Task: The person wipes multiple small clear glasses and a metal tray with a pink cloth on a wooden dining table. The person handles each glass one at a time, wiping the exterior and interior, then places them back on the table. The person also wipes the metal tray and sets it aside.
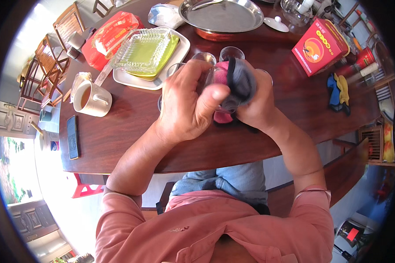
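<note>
My left hand (187,102) grips a clear drinking glass (212,79), its thumb along the near side. Pink fabric shows at the glass, partly seen through its wall. In my right hand (261,98) is a grey, black-edged cloth (243,82), slightly blurred, pressed against the glass; whether it is a glove or a sock I cannot tell. Below my hands, a pink and black piece of fabric (223,117) rests on the table. Several more clear glasses stand around my hands, among them one glass (232,52) just beyond the cloth and another glass (175,69) partly behind my left hand.
On the wooden table (125,141) are a mug of brown liquid (97,102), a phone (73,137), a white tray (135,83) bearing a glass dish (145,49), a large steel pan (223,18), a red box (320,46) and blue-yellow fabric (339,92). A white lid (276,24) lies behind.
</note>
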{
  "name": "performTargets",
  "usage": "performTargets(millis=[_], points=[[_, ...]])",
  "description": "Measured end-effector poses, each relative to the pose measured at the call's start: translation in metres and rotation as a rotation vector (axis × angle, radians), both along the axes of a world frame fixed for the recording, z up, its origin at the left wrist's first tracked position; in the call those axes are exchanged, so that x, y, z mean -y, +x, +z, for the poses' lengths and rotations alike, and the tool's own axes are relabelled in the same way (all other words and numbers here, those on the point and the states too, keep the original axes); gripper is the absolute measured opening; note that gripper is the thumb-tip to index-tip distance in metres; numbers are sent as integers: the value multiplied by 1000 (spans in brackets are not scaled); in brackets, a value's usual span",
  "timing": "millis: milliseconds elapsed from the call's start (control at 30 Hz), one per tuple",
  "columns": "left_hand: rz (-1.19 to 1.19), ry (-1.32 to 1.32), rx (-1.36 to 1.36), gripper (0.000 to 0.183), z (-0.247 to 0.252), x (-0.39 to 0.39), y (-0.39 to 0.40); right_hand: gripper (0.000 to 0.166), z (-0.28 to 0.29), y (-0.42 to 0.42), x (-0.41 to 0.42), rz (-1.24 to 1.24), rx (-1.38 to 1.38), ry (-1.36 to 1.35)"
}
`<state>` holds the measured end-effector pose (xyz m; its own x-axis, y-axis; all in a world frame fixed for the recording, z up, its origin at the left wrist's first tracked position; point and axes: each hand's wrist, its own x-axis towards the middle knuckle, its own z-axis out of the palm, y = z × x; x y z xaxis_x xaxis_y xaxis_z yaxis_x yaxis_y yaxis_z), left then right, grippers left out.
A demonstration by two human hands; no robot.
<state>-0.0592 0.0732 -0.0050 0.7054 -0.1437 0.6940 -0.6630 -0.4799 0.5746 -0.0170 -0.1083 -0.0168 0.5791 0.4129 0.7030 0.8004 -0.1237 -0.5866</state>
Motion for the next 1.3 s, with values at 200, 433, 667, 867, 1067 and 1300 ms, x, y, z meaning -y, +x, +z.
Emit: performTargets(millis=[200, 433, 667, 867, 1067, 1300], points=[[-10, 153, 267, 76, 1, -2, 4, 30, -7, -3, 1, 322, -717, 277], [-287, -139, 24, 80, -1, -3, 13, 23, 6, 23, 9, 231, -595, 115], [-143, -285, -512, 61, 3, -2, -1, 37, 9, 9, 2, -197, 547, -151], [-125, -93, -215, 61, 1, 5, -5, 40, -1, 2, -3, -268, 684, -136], [5, 97, 88, 76, -14, 3, 6, 33, -3, -2, -5, -19, -132, 43], [24, 313, 326, 94, -13, -7, 13, 29, 3, 6, 0, 463, -1159, 278]])
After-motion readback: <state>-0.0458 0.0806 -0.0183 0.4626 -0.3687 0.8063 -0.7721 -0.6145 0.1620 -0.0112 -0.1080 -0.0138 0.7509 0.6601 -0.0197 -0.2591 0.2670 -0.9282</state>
